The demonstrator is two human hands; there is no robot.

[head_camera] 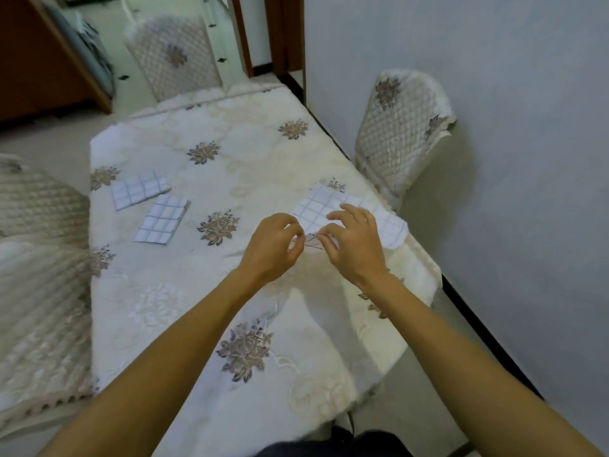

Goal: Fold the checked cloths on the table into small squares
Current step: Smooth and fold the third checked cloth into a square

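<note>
A white checked cloth [329,201] lies spread near the table's right edge, one corner hanging slightly over it. My left hand [275,247] pinches the cloth's near corner with curled fingers. My right hand [354,245] is beside it, fingers curled over the same near edge and pinching it. Two folded checked cloths lie at the left of the table: one [140,189] farther back, the other [162,219] just in front of it.
The table [204,291] wears a cream quilted cover with brown flower prints. Quilted chairs stand at the far end [174,57], at the right by the wall [402,127] and at the left [39,245]. A white wall runs close along the right.
</note>
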